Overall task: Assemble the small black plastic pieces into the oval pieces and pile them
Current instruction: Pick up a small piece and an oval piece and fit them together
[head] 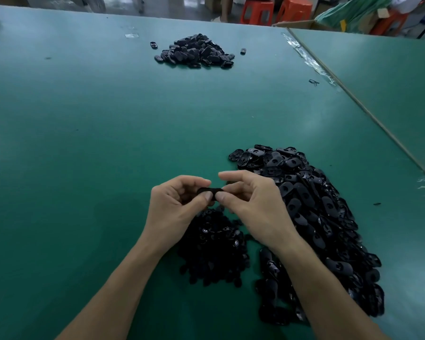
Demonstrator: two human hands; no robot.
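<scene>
Both hands meet above the green-covered worktop [84, 143], and between them they hold one black oval plastic piece [209, 191]. The left hand [174, 204] pinches its left end between thumb and curled fingers; the right hand [253, 202] pinches the right end the same way, its index finger raised slightly above the piece. Whether a small insert is already seated in it cannot be told, since the fingers cover most of it.

Directly below the hands, between the two forearms, lies a heap of small black plastic pieces [214, 249], dark and hard to make out one by one. Just to the right of it, running from beside the right hand down past the right forearm, spreads a large mound of black oval plastic shells [314, 204], many with a round hole showing. Far across the worktop sits a smaller pile of black oval pieces [196, 51], with a few strays beside it. A strip of clear tape [307, 58] runs along the seam to the neighbouring green surface [390, 77]. Orange plastic stools [275, 9] stand beyond the far edge.
</scene>
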